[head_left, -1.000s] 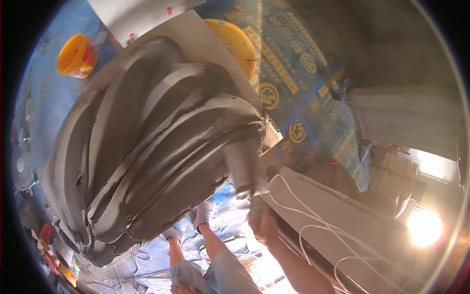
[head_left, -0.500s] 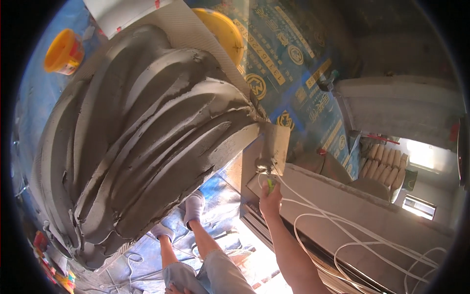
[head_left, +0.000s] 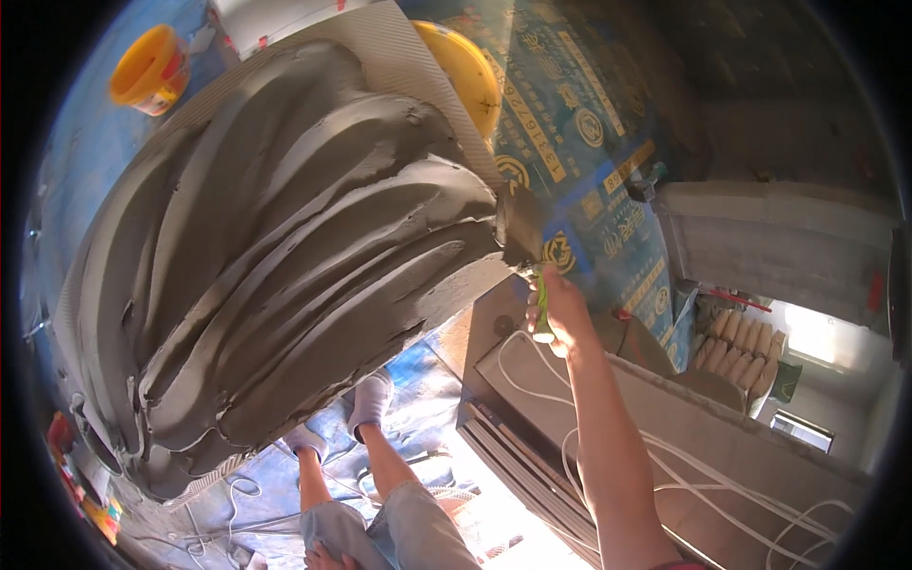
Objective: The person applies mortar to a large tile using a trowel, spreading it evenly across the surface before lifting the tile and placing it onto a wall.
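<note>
My right hand (head_left: 560, 309) is closed round the green handle (head_left: 541, 304) of a trowel. The trowel's mortar-smeared blade (head_left: 518, 223) is at the right edge of a large slab of grey mortar (head_left: 266, 256), which lies in thick curved ridges over a ribbed tile (head_left: 399, 38). My left hand (head_left: 328, 556) shows partly at the bottom edge by my shorts, its fingers loosely apart and nothing seen in them. Both my feet (head_left: 372, 399) stand below the mortared tile on blue sheeting.
A small yellow bucket (head_left: 147, 71) sits upper left, a larger one (head_left: 470, 76) behind the tile. Printed blue-green sheeting (head_left: 608, 247) lies to the right. A grey ledge (head_left: 703, 418) carries loose white cables (head_left: 722, 494). Sacks (head_left: 736, 351) are stacked farther right, by bright openings.
My right hand with the trowel has moved up and a little right. The blade, earlier lower beside the tile, is now raised to the mortar's upper right edge.
</note>
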`<state>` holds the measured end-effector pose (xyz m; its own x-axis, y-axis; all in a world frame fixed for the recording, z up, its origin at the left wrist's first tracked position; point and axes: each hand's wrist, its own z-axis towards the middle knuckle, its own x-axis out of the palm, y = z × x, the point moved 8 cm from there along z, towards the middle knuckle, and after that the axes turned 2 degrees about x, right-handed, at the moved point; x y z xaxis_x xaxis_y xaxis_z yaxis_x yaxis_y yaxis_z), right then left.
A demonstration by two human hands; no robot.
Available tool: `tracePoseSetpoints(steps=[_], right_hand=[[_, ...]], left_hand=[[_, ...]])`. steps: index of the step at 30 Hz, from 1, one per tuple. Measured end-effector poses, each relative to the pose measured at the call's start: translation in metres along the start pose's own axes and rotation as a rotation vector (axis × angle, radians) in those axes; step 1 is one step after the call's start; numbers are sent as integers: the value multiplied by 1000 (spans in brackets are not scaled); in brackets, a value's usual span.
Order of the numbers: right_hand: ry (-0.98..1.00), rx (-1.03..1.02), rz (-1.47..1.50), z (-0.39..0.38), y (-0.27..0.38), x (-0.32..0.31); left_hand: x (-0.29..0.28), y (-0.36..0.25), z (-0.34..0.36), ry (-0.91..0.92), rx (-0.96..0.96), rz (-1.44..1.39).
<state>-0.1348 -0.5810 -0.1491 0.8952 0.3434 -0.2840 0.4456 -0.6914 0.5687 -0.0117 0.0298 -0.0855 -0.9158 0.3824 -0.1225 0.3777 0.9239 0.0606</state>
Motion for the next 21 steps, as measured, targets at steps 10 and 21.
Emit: tracePoseSetpoints(steps=[10, 21], right_hand=[[33, -111, -159, -50, -30, -27], [298, -41, -459, -76, -212, 84]], left_hand=[[26, 66, 22, -322, -112, -165], [28, 89, 18, -326, -70, -239]])
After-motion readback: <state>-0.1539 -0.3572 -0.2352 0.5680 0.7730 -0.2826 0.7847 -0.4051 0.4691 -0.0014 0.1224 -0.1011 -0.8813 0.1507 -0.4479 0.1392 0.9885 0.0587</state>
